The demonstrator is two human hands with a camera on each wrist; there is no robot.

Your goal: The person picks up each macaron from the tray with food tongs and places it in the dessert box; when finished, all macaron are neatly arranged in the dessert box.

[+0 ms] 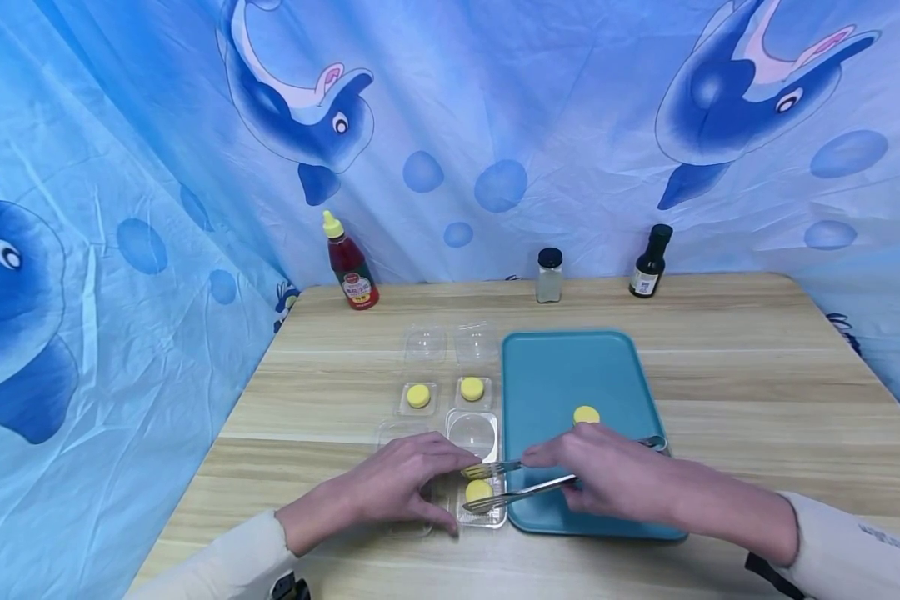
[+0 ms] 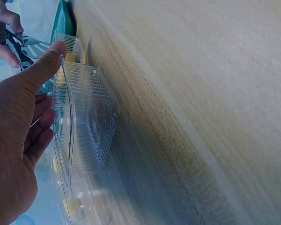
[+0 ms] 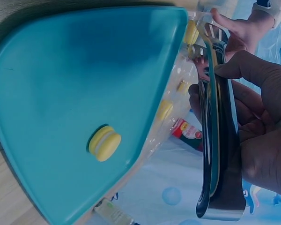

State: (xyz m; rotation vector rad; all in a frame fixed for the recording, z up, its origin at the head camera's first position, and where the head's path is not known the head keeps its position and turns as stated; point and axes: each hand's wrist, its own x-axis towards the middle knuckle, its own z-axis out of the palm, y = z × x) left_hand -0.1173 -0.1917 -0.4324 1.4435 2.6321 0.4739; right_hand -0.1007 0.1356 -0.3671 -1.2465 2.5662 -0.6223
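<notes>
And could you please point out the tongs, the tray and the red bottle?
Tongs (image 3: pixel 228 150), right wrist view: on the middle of one arm.
Tray (image 1: pixel 566 375), head view: on its bare floor.
Red bottle (image 1: pixel 351 260), head view: on its side above the label.

Containers (image 1: pixel 471 435) left of tray (image 1: pixel 566 375); macaron (image 1: pixel 587 414) on tray; jar (image 1: pixel 549 285) behind, between bottles (image 1: pixel 353 271).

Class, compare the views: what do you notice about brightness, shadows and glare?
Head view: brightest; left wrist view: dimmer, soft shadow on the table beside the clear box; right wrist view: dark shadow across part of the tray, bright reflections on the tongs.
</notes>
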